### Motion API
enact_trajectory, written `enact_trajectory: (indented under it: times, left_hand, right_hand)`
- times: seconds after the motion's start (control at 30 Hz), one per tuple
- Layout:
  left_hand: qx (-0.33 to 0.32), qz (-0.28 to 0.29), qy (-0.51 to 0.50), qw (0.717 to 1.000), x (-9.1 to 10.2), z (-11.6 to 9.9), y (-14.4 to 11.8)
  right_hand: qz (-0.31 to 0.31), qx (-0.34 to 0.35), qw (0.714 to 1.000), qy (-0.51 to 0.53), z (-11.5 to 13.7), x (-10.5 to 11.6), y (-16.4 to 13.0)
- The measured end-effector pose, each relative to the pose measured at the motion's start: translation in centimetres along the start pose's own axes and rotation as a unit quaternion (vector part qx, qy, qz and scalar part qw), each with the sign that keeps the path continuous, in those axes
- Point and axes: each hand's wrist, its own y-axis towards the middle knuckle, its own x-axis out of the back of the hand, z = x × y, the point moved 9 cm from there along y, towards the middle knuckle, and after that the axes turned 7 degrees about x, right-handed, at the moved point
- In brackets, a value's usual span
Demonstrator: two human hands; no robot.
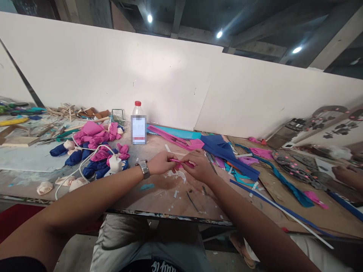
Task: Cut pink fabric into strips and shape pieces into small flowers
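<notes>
My left hand point(161, 163), with a metal watch point(144, 168) on its wrist, and my right hand point(198, 166) meet over the middle of the worktable point(159, 196). Both pinch a small pink strip of foam point(181, 163) held between their fingertips, just above the table surface. The strip's ends are partly hidden by my fingers. Behind my hands lie pink and blue foam sheets point(218, 149).
A red-capped plastic bottle point(138, 122) stands behind my hands. Pink and blue foam flowers point(96, 145) and a white glue gun point(115, 163) with its cord lie at left. Blue strips point(283, 211) and scraps cover the right side, where another person's hand point(347, 174) rests. White boards back the table.
</notes>
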Motion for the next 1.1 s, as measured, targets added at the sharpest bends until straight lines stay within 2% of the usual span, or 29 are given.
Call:
enact_trajectory:
  times: [0.1,0.3,0.47,0.73,0.97,1.1]
  left_hand:
    - [0.004,0.009,-0.032,0.999,-0.1,-0.1,0.0]
    - [-0.001,-0.021,-0.004,1.000,0.5,0.0,0.1]
    - [-0.042,-0.068,0.081,0.993,1.1,-0.9,-0.4]
    - [-0.084,-0.138,0.217,0.963,1.6,-2.4,-1.3]
    - [-0.086,-0.133,0.228,0.961,1.6,-2.4,-1.3]
    - [-0.092,-0.145,0.270,0.947,1.5,-2.6,-1.4]
  right_hand:
    - [0.005,0.004,1.000,-0.020,0.1,0.1,0.0]
    - [0.004,0.014,0.999,-0.037,0.4,0.3,0.0]
    - [0.003,0.012,0.999,-0.034,0.2,0.2,0.0]
    - [0.013,-0.002,0.999,-0.031,-0.3,-0.2,-0.2]
    - [0.021,0.001,1.000,-0.023,-0.5,-0.4,-0.1]
    - [0.030,0.002,0.999,-0.020,-0.4,-0.5,-0.1]
